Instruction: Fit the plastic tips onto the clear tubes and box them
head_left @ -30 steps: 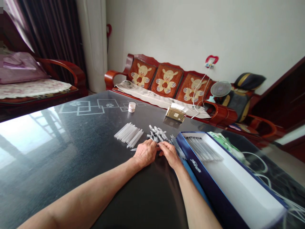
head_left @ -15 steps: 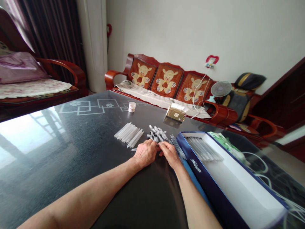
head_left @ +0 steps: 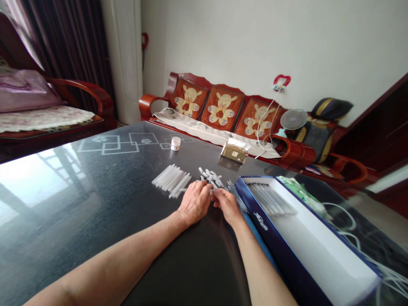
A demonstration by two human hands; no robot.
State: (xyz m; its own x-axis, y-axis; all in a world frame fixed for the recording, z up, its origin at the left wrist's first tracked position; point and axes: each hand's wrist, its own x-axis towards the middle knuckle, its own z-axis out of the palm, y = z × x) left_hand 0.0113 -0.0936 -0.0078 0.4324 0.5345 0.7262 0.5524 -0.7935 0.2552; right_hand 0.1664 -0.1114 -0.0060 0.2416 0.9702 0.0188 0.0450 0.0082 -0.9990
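Observation:
My left hand (head_left: 195,202) is closed on a whitish pen barrel (head_left: 182,189); its end pokes out to the left past my fingers, the rest is hidden. Fingertips of my right hand (head_left: 227,205) are pinched together beside my left fingers, on something small that I cannot make out. Left of my hands lies a row of translucent white pen barrels (head_left: 171,180). Just beyond my fingers is a heap of white and black pen caps (head_left: 211,176), partly covered by my left hand. Thin pen refills (head_left: 236,194) lie right of my right hand, against the box.
A long blue box (head_left: 318,246) with a white inside stands at the right, holding a row of pens (head_left: 270,199) at its far end. Farther back on the dark table (head_left: 79,204) are a small paper cup (head_left: 175,143) and a tissue pack (head_left: 234,153). White cables (head_left: 353,242) lie beyond the box.
The end of the barrel in my left hand has swung up, away from me. My left hand has shifted slightly forward, covering more of the caps. My right hand stays nearly in place.

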